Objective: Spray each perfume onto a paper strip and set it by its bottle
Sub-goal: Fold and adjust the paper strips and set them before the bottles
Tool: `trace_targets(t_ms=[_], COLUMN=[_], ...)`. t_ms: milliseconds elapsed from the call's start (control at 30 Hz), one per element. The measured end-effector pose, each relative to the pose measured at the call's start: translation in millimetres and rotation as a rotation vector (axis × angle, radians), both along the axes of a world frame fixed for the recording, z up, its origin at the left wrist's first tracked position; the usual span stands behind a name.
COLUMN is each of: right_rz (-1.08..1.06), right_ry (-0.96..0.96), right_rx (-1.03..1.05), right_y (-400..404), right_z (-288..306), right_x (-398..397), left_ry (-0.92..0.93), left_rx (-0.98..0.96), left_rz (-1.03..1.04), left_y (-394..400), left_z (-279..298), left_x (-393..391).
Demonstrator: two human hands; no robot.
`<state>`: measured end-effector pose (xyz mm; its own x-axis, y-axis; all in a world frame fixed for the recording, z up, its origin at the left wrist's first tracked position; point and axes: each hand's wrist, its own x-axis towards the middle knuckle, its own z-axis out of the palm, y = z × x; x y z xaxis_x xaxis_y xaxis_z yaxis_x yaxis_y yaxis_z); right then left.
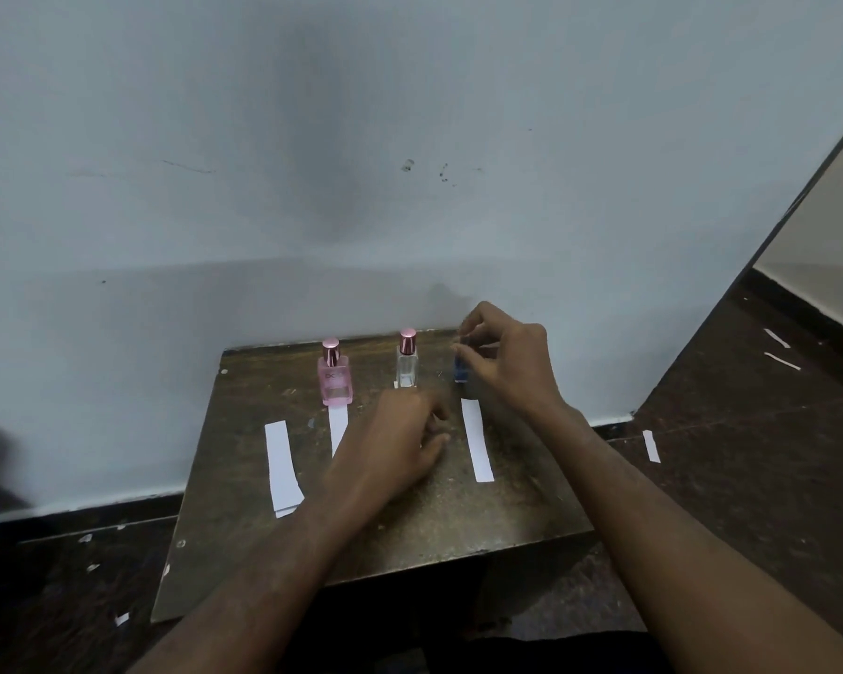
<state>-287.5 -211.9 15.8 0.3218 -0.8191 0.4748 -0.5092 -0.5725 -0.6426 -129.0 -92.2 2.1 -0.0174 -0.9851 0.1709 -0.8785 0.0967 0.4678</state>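
right hand (502, 362) pinching top of blue bottle (461, 369), strip (477, 440) lying just in front. left hand (400, 440) blurry beside strip, fingers loosely curled, seemingly empty. guessing last bottle, cap next

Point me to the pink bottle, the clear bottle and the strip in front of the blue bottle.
pink bottle (335, 381), head view, on its glass body.
clear bottle (406, 369), head view, on its glass body.
strip in front of the blue bottle (477, 440), head view, mid-length of the paper.
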Motion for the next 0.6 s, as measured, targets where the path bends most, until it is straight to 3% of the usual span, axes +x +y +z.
trace_targets(t_ms=[167, 400, 600], right_rz=[-0.140, -0.179, -0.176], right_ry=[-0.253, -0.245, -0.252], right_rx=[-0.017, 0.019, 0.029], right_y=[2, -2, -7], right_z=[9, 3, -4], right_x=[-15, -34, -33], left_ry=[-0.060, -0.264, -0.315], left_rx=[-0.039, -0.009, -0.014], left_rz=[-0.024, 0.013, 0.103], left_y=[2, -3, -23], left_z=[-1, -14, -12], left_x=[-7, -27, -37])
